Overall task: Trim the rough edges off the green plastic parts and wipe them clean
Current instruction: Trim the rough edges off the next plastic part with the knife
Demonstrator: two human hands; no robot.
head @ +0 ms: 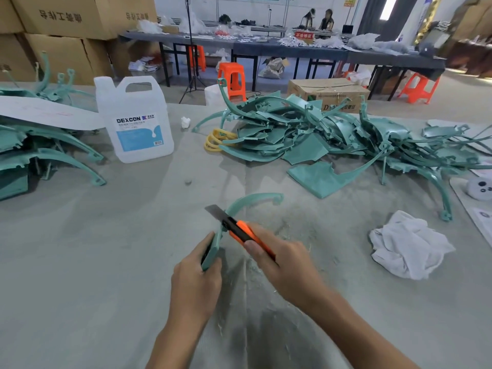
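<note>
My left hand (195, 275) grips the near end of a curved green plastic part (247, 200) that arcs away over the grey table to the right. My right hand (282, 258) holds an orange and black utility knife (239, 230), its blade extended and laid against the part's edge just above my left hand. A big heap of green parts (319, 134) lies at the back right. Another stack of green parts (40, 150) sits at the left. A crumpled white cloth (407, 246) rests on the table to the right.
A white jug of cleaning liquid (135, 121) stands at the back left, with a small white wad (185, 121) beside it. Yellow rings (214, 141) lie by the heap. Plastic shavings (266, 262) litter the table near my hands. Cardboard boxes (66, 27) stack behind.
</note>
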